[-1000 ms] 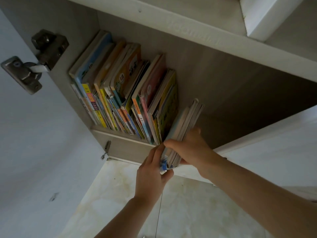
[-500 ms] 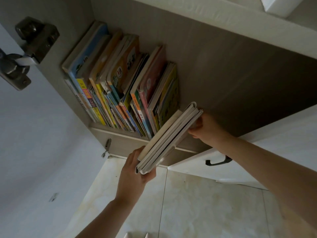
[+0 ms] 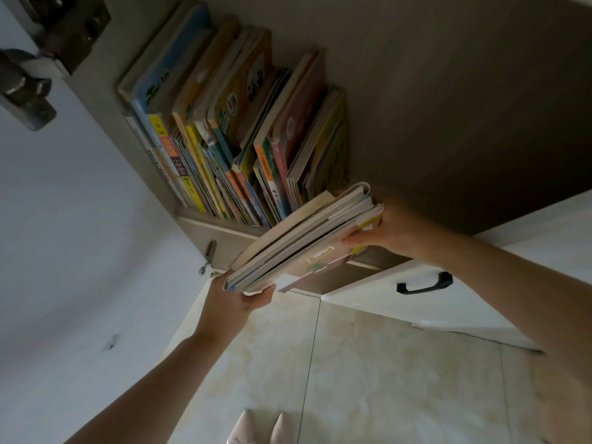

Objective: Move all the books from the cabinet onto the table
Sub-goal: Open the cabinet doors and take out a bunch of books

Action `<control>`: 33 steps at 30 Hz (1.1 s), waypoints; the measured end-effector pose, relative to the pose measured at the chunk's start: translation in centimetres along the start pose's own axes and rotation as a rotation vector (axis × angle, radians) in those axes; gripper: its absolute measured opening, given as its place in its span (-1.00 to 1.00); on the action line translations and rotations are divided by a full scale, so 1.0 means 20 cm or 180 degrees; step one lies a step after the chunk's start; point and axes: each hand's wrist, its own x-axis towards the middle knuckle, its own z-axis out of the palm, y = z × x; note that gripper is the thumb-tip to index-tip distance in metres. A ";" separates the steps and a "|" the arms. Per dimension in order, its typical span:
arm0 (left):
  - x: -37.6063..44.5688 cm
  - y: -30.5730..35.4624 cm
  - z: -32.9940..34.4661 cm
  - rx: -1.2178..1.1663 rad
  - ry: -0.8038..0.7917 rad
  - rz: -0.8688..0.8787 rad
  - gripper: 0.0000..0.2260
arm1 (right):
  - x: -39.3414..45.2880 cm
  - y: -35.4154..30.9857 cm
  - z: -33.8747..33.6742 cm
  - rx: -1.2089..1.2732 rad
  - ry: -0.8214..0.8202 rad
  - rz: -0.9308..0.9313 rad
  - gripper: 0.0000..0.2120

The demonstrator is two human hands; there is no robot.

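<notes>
A bundle of thin books (image 3: 304,238) is tilted almost flat, half out over the front edge of the cabinet shelf (image 3: 221,227). My left hand (image 3: 237,302) grips its near lower corner from below. My right hand (image 3: 384,229) grips the far upper end. Several colourful books (image 3: 237,129) still stand leaning in a row on the left part of the shelf. The right part of the shelf (image 3: 448,123) is bare and dark. The table is not in view.
The open cabinet door (image 3: 64,251) fills the left, with a metal hinge (image 3: 28,91) at the top left. A white drawer front with a black handle (image 3: 424,283) is at the right. Below lie a pale tiled floor (image 3: 368,363) and two light slippers (image 3: 259,427).
The bundle has swung from upright on the shelf to almost flat and has come out toward me. My right hand has moved from its side to its far end; my left stays under the near corner.
</notes>
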 end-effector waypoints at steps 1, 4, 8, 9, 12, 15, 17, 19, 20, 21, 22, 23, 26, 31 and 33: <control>0.00 0.00 0.00 0.0036 -0.0022 0.0029 -0.64 | 0.00 0.00 0.00 0.0048 -0.0042 0.0052 -0.54; 0.01 0.03 -0.03 -0.0098 -0.0070 0.0012 -0.69 | -0.02 0.01 0.01 0.0048 -0.0016 0.0144 -0.61; -0.02 0.07 -0.07 -0.0445 -0.0298 -0.0075 -0.64 | -0.10 0.01 0.02 0.0065 -0.0030 0.0258 -0.66; -0.03 0.08 -0.09 -0.0519 -0.0337 -0.0086 -0.66 | -0.12 0.01 0.01 0.0115 -0.0108 0.0293 -0.67; -0.08 0.14 -0.18 -0.0925 -0.0404 -0.0380 -0.65 | -0.21 -0.04 0.01 0.0216 -0.0244 0.0425 -0.64; -0.15 0.27 -0.30 -0.1312 -0.0321 -0.0864 -0.54 | -0.30 -0.14 0.03 0.0486 -0.0271 0.0508 -0.63; -0.20 0.39 -0.39 -0.1326 -0.0207 -0.1215 -0.55 | -0.38 -0.22 0.04 0.0730 -0.0313 0.0542 -0.65; -0.26 0.48 -0.45 -0.1497 -0.0098 -0.1673 -0.55 | -0.48 -0.29 0.05 0.0952 -0.0292 0.0636 -0.74; -0.28 0.53 -0.49 -0.1730 0.0002 -0.1907 -0.58 | -0.52 -0.32 0.06 0.1076 -0.0304 0.0708 -0.77; -0.30 0.58 -0.55 -0.2035 0.0098 -0.2112 -0.62 | -0.56 -0.36 0.09 0.1185 -0.0276 0.0758 -0.75; -0.32 0.65 -0.63 -0.2317 0.0186 -0.2269 -0.67 | -0.61 -0.41 0.11 0.1316 -0.0264 0.0759 -0.71; -0.36 0.74 -0.69 -0.2555 0.0264 -0.2437 -0.73 | -0.67 -0.47 0.13 0.1445 -0.0202 0.0783 -0.69; -0.64 1.05 -1.01 -0.2873 0.0742 -0.2819 -0.79 | -0.92 -0.80 0.23 0.1924 -0.0581 0.0769 -0.75; -0.72 1.13 -1.08 -0.3049 0.1053 -0.3005 -0.80 | -1.00 -0.91 0.23 0.2182 -0.0729 0.0648 -0.61; -0.75 1.13 -1.04 -0.3128 0.1137 -0.3166 -0.80 | -1.02 -0.89 0.20 0.2200 -0.0797 0.0571 -0.57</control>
